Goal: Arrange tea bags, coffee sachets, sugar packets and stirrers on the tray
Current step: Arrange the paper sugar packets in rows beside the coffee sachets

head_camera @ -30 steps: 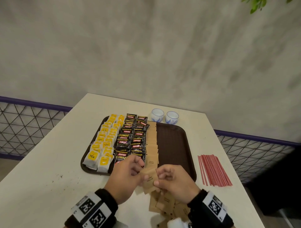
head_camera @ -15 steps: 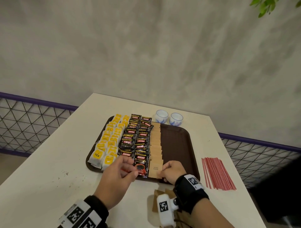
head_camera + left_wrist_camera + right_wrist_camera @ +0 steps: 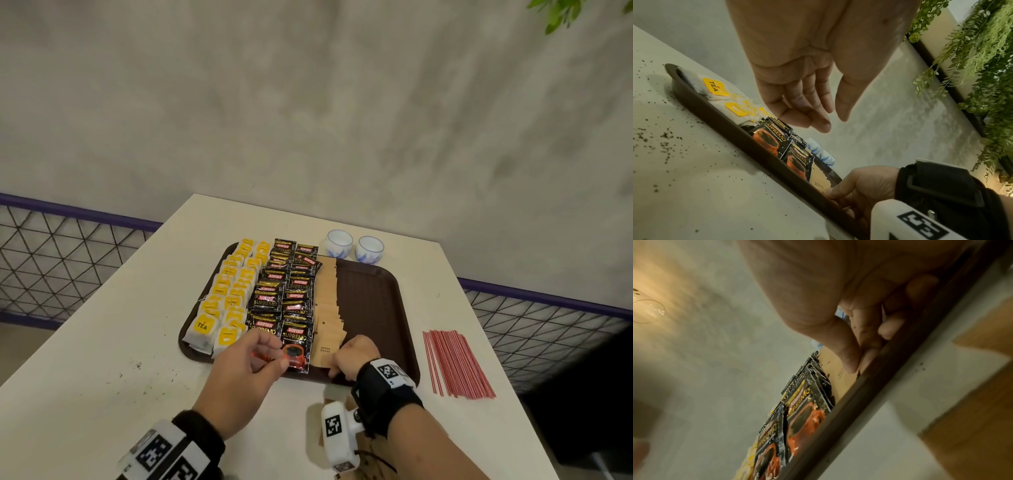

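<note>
The brown tray (image 3: 376,301) carries two columns of yellow-tagged tea bags (image 3: 233,294), two columns of black coffee sachets (image 3: 291,298) and one column of brown sugar packets (image 3: 327,301). My right hand (image 3: 334,363) is at the tray's near rim (image 3: 869,394). Its thumb (image 3: 846,356) and curled fingers pinch the nearest sugar packet (image 3: 323,353), which lies flat at the column's near end. My left hand (image 3: 270,356) hovers over the nearest coffee sachets (image 3: 772,141), fingers relaxed and empty (image 3: 826,120). Red stirrers (image 3: 455,363) lie on the table right of the tray.
Two small white-and-blue cups (image 3: 339,242) stand behind the tray. More loose brown sugar packets (image 3: 986,327) lie on the table under my right forearm. Dark crumbs (image 3: 137,365) speckle the table left of my left hand. A wire railing runs behind the table.
A second ago both hands held a sugar packet above the table's front. The right hand has carried it onto the tray's near end; the left hand let go and moved over the coffee sachets.
</note>
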Demonstrator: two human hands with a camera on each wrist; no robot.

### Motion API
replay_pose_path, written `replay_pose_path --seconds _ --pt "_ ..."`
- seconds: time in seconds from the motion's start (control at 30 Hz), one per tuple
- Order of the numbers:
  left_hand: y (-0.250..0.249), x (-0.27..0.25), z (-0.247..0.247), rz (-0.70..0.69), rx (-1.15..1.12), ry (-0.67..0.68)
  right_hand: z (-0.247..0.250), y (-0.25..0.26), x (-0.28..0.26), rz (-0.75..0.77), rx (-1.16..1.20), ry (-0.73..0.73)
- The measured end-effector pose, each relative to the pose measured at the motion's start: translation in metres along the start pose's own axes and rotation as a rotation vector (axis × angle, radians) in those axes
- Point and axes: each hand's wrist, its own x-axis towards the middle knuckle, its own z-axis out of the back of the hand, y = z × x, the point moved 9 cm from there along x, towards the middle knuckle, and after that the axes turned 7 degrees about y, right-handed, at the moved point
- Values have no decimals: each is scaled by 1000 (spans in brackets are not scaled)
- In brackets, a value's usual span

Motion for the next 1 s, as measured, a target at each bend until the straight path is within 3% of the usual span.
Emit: replay_pose_path --seconds 0.2,0.47,0.7,1.0 --pt "-3 1 -2 -23 19 7 7 1 -9 0 -4 -31" --pt "-3 4 1 -32 3 1 15 2 -20 46 -225 -22" --pt "-4 5 -1 -36 9 6 21 13 -15 95 -83 -209" --pt "3 5 8 3 28 -21 17 30 -10 147 -138 -308"
